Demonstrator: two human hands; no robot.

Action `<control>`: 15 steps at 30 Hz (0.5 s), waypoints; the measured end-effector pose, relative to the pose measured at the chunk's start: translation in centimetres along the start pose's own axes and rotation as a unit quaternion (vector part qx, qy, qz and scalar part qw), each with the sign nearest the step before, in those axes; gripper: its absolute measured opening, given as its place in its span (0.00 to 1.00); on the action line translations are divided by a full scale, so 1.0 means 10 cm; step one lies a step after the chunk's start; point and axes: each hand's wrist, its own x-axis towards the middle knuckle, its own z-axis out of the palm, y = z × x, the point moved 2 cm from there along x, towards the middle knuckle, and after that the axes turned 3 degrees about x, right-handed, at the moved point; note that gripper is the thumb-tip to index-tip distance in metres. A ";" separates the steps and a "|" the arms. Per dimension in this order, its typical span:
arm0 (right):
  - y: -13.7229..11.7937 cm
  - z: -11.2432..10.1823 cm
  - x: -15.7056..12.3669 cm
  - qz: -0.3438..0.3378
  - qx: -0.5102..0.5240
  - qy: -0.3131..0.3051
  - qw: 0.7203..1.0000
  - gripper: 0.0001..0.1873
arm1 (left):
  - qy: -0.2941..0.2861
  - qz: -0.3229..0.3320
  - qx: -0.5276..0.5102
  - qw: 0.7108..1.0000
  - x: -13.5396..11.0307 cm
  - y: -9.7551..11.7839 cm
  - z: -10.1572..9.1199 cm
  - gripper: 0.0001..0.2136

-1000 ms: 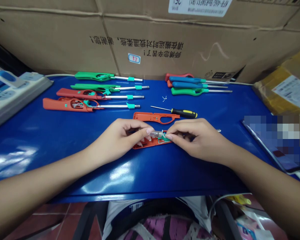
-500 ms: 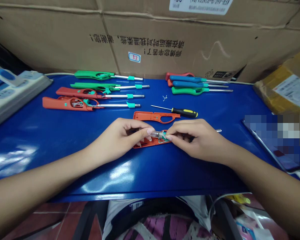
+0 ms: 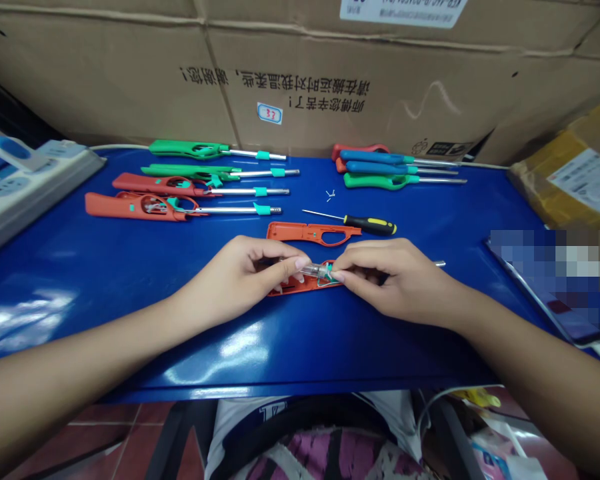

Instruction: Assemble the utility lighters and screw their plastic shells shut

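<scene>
Both hands sit at the near middle of the blue bench (image 3: 130, 267). The left hand (image 3: 240, 270) and right hand (image 3: 387, 277) meet over an opened orange lighter half (image 3: 300, 285) lying flat on the bench, and the fingers of both are closed, pinching a small clear tube with a teal bit (image 3: 319, 269) right above that shell — thumb and forefinger tips almost touching each other. A thin metal rod tip (image 3: 439, 264) pokes out past the right hand.

Just behind sits the other orange shell half (image 3: 310, 233), with a black-and-yellow screwdriver (image 3: 367, 225) beside it and a tiny white bit (image 3: 330, 195) a little farther. Further back on the left there's a row of green and orange long lighters (image 3: 185, 189), and on the right a stack of blue, green and red ones (image 3: 380, 169) — all against the cardboard boxes (image 3: 130, 73). A white power strip (image 3: 30, 187) sits far left.
</scene>
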 end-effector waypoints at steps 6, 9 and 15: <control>0.00 0.01 0.01 0.000 0.011 -0.026 1.000 0.06 | -0.004 0.018 -0.005 1.000 0.00 0.01 0.01 0.08; 0.00 0.01 0.01 0.003 0.005 -0.014 1.000 0.07 | 0.000 0.016 -0.009 1.000 -0.01 0.01 0.01 0.08; -0.01 -0.03 0.01 0.043 0.010 0.034 0.998 0.05 | 0.018 -0.010 -0.011 1.000 -0.01 0.00 -0.01 0.10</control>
